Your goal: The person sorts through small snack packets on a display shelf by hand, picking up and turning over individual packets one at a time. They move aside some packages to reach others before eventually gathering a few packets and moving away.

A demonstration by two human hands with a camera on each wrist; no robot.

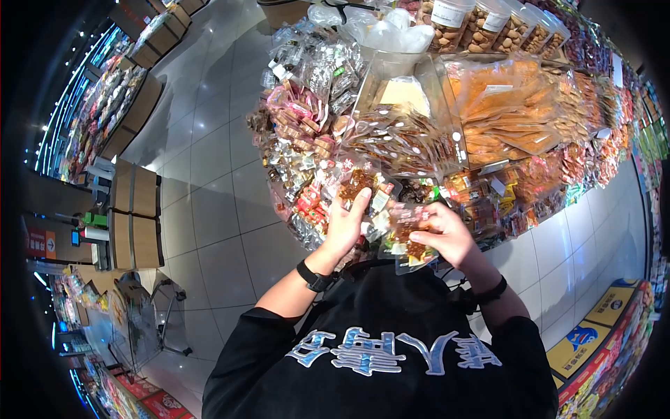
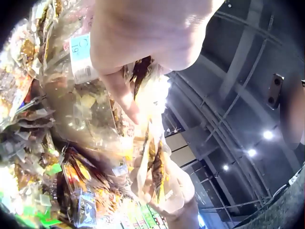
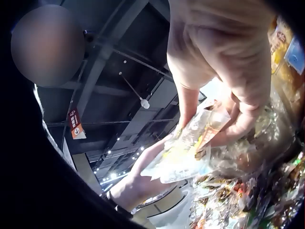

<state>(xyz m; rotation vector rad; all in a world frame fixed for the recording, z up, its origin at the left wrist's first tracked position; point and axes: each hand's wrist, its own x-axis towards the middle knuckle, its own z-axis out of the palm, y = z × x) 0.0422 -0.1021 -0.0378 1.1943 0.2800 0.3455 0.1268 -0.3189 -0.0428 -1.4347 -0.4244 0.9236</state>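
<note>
My left hand point(image 1: 344, 225) pinches a clear plastic snack packet point(image 1: 354, 183) with reddish-brown food inside, thumb lying over its front. Close beside it, my right hand point(image 1: 449, 236) grips a similar clear packet point(image 1: 406, 246), thumb on top and fingers behind. In the right wrist view this packet point(image 3: 190, 148) hangs tilted from the fingertips, its print blurred by glare. Both hands are over the near edge of a display heaped with packaged snacks. Small red-and-white wrapped packets point(image 1: 312, 199) lie just left of the left hand.
A clear bin point(image 1: 457, 150) of dark flat packets stands beyond the hands, with large orange-brown packets point(image 1: 513, 105) to its right. Tubs of nuts point(image 1: 481, 24) line the back. A metal-framed cart point(image 1: 167, 318) stands on the tiled floor point(image 1: 209, 230) at left.
</note>
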